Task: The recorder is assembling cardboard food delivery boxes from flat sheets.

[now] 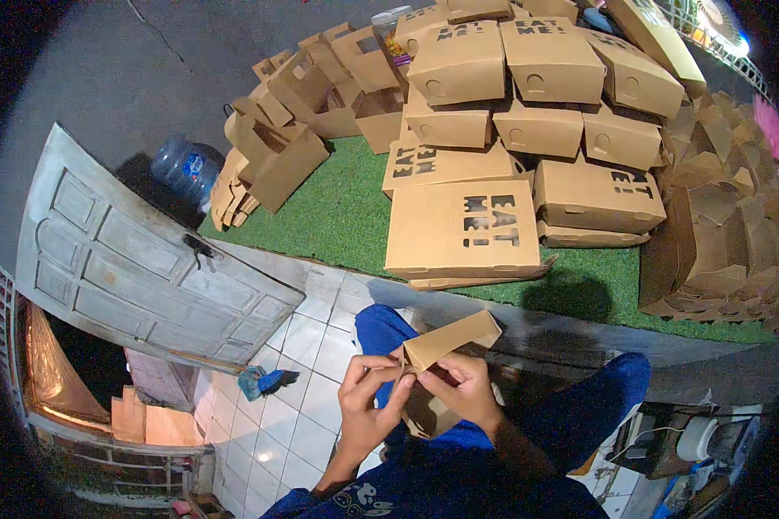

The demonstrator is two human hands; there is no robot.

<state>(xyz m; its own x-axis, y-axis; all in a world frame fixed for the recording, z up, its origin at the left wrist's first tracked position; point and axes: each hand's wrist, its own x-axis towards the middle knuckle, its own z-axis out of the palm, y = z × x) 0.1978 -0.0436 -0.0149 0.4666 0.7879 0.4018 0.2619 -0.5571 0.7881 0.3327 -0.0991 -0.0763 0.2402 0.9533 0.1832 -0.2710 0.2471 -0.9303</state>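
Observation:
Above my lap I hold a partly folded brown cardboard box [455, 340] with both hands. Its long flap stands up and points away to the right, while the body hangs open below my fingers. My left hand [370, 400] pinches the box's left edge between thumb and fingers. On the near side, close to the left thumb, my right hand [467, 394] presses at a fold with its fingertips. The exact tab under the fingertips is hidden. Beyond my knees, a closed cardboard box [446, 227] with dark printing lies on a green turf-covered platform [337, 203].
Several closed boxes [541, 130] are stacked behind it. Nested open boxes [710, 233] stand at the right, and handled carriers [286, 160] at the left. A water jug [184, 169], a white panelled door [138, 259] and a blue brush [267, 381] lie left of the platform.

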